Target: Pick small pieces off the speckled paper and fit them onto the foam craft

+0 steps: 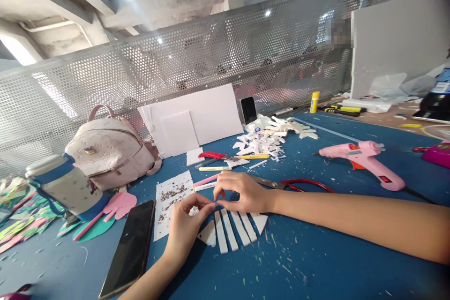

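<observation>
My left hand (186, 219) and my right hand (246, 191) meet above the blue table, thumb and fingers pinched together tip to tip. Whatever is between the fingertips is too small to make out. Just below them, white foam strips (229, 229) lie fanned out side by side, with a wider white piece (209, 234) at the left end and a rounded white piece (260, 221) at the right. Behind my left fingers shows a small crumpled white scrap (193, 211). Close by on the left is a white sheet (162, 218) scattered with tiny coloured bits.
Red-handled scissors (291, 184), markers (215, 168) and a white scrap heap (263, 139) are beyond my hands. A pink glue gun (367, 161) lies right. Leftward are a black phone (131, 243), a tilted bottle (66, 185) and a backpack (108, 147). White boards (211, 112) stand behind.
</observation>
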The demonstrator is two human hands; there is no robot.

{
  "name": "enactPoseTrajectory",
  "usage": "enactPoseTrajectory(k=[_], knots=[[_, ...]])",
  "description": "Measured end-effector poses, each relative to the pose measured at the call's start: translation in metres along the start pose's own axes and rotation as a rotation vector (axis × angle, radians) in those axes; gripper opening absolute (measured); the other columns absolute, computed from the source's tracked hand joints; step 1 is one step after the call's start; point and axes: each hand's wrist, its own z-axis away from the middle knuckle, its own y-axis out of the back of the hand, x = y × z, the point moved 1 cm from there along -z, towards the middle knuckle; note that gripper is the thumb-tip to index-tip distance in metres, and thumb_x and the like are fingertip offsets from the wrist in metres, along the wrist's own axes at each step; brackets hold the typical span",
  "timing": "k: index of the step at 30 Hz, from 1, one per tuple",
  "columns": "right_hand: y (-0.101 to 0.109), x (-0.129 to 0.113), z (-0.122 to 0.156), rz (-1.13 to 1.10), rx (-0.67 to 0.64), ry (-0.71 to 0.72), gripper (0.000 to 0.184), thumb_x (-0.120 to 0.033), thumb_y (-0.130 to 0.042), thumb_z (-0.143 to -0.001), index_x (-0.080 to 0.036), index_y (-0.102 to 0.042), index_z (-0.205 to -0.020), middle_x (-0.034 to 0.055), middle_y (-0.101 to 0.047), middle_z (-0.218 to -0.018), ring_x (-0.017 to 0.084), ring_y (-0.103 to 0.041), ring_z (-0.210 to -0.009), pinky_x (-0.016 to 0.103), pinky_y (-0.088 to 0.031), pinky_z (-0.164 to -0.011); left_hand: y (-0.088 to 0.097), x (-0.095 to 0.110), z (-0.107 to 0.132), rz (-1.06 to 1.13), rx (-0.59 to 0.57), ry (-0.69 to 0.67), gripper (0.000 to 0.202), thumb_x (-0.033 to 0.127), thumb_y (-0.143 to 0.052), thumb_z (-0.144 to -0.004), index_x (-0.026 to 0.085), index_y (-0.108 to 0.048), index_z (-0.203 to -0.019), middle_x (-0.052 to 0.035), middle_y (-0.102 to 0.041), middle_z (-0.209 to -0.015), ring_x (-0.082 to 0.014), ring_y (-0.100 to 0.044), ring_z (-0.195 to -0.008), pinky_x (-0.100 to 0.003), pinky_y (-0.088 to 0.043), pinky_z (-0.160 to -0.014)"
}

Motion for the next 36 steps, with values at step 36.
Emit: enactPoseTrajectory(k=[36], knots=[[0.001,0.007,-0.001,-0.027,0.018,-0.223,0.026,-0.007,-0.050,-0.084,-0.020,-0.061,-0.104,0.0042,-0.065,-0.103,0.017,-0.055,-0.092,0.028,-0.044,-0.074,-0.002,0.014,0.008,0.059,-0.140,-0.132,0.014,0.026,-0.064,-0.087,0.020,-0.068,-0.075,-0.0044,-0.075,-0.086,-0.0189,-0.070,-0.083,-0.028,-0.053,-0.080]])
